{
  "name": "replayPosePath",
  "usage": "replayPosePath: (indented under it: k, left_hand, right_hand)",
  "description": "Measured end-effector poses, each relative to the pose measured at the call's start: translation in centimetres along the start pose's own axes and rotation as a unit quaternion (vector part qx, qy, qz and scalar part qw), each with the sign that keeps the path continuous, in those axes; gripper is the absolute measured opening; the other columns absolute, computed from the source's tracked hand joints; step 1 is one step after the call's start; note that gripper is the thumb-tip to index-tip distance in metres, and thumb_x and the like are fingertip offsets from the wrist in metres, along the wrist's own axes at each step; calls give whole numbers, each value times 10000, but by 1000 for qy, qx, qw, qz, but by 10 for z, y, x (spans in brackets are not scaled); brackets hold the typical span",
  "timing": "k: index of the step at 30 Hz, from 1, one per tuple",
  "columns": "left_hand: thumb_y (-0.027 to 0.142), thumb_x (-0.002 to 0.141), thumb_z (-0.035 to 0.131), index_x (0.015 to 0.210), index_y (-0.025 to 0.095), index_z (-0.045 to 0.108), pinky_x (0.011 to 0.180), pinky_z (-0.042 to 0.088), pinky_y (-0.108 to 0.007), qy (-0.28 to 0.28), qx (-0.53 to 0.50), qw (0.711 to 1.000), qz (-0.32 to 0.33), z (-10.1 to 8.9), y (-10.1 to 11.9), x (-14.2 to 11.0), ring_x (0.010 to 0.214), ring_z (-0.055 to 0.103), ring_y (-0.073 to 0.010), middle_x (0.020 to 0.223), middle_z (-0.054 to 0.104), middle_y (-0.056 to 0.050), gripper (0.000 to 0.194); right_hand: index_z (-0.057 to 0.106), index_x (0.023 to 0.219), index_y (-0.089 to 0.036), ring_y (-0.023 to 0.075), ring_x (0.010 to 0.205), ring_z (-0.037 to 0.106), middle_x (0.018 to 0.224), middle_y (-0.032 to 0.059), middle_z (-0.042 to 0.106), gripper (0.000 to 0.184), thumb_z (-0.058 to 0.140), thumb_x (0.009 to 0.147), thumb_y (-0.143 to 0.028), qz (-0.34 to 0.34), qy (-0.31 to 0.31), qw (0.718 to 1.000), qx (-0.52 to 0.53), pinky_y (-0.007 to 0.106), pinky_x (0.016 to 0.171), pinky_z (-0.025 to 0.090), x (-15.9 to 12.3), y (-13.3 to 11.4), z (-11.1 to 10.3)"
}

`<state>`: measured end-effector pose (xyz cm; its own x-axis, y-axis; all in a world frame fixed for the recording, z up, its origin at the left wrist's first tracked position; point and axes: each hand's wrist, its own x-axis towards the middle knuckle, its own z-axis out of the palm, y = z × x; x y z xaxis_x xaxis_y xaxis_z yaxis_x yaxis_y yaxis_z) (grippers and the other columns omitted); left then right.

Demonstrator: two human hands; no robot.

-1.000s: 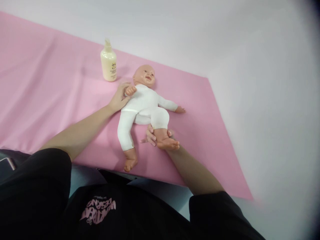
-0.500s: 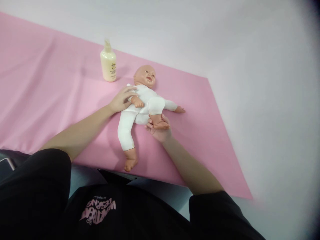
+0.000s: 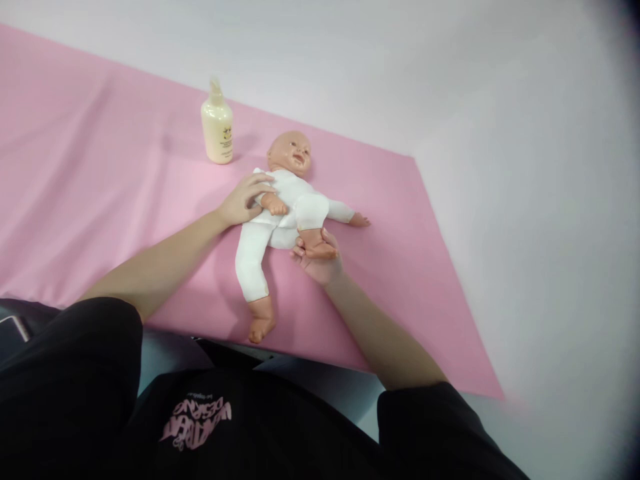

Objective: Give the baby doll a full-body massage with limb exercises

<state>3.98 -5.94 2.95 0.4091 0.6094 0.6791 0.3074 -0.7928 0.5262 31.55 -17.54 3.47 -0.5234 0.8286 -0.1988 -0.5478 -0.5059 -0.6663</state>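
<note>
A baby doll (image 3: 285,200) in a white suit lies on its back on a pink cloth (image 3: 100,173), head pointing away from me. My left hand (image 3: 241,202) is wrapped round the doll's arm and side near its shoulder. My right hand (image 3: 316,261) grips the doll's foot from below, with that knee bent up toward the belly. The doll's other leg lies straight, its bare foot near the cloth's front edge. Its far arm stretches out to the right.
A cream pump bottle (image 3: 217,130) stands upright on the cloth just left of the doll's head. The pink cloth ends at the right on a white surface (image 3: 525,200). A dark object's corner (image 3: 13,328) shows at the left edge.
My right hand has pushed the doll's foot up toward its body, bending the knee. The left hand has shifted onto the doll's arm, which now lies across its chest. Little differs over the last half second.
</note>
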Motion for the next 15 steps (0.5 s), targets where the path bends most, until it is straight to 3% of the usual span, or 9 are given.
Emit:
replayPosePath:
  k: [10,15]
  left_hand:
    - [618,837,751,1176,287,751,1226,397,-583,-9,14,1000,-5,0,-1,0,1362,593,-355,1402,686,-142,475]
    - [559,889,721,1229,282,731,1222,405,-574,-6,21,999,33,0,-4,-1,1364,597,-341,1411,675,-139,439]
  right_hand:
    - [673,834,-216,138,656,582,785,4,705,337,640,930,-537,-2,-14,1000,15,340,797,608,0,0,1]
    - [682,813,-214,132,627,603,762,-3,719,341,647,931,-531,-3,-6,1000,15,324,761,624,-1,-1,5]
